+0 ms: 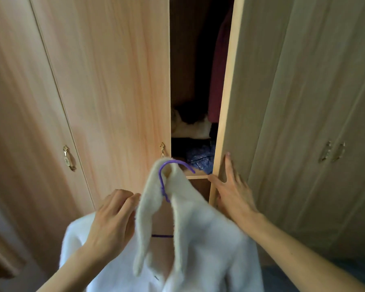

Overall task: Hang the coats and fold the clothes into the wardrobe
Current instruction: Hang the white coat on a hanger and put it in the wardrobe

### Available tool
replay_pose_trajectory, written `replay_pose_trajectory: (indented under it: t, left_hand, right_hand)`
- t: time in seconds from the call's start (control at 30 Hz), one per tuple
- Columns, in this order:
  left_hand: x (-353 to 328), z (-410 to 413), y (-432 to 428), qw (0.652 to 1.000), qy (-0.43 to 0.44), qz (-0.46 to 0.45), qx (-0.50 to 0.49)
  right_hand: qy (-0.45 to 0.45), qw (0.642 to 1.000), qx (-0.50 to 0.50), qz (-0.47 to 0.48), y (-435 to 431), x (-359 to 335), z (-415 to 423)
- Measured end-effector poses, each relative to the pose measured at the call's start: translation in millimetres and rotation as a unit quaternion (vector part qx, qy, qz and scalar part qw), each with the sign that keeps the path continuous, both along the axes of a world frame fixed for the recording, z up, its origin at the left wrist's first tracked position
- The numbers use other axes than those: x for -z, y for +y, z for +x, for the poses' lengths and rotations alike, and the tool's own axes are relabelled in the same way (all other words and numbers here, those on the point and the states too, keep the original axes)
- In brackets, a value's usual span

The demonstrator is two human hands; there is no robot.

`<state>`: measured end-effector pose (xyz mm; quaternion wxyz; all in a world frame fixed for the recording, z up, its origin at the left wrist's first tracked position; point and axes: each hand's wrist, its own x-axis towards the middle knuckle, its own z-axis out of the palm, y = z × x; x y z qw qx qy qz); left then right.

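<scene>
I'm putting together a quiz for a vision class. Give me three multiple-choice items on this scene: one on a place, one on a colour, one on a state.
1. Where does the right hand rest?
A) on a brass handle
B) on the edge of the door
C) on a shelf

2. What colour is the hanger?
A) purple
B) green
C) black

3. What state is the coat in?
A) folded on a shelf
B) lying on the floor
C) on the hanger, gripped by the left hand

Answers:
1 B: its straight fingers lie along the door's edge.
2 A: the purple hook shows above the collar.
3 C: the left hand's curled fingers hold the coat up in front of the opening.
</scene>
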<state>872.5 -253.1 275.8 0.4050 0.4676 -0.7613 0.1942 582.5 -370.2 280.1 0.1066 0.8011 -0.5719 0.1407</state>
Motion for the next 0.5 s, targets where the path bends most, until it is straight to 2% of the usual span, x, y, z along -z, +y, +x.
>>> replay_pose_trajectory:
  t: [0.2, 0.5]
  left_hand:
    - [-3.5, -40.5, 5.1, 0.998, -0.014, 0.007, 0.053]
    - [-12.4, -97.8, -16.5, 0.991, -0.039, -0.009, 0.131]
  right_hand:
    - [-0.014, 0.999, 0.047, 0.004, 41.7, -2.4, -54.1]
    - [-0.090, 0.987, 0.129, 0.026, 84.8, 1.5, -130.6]
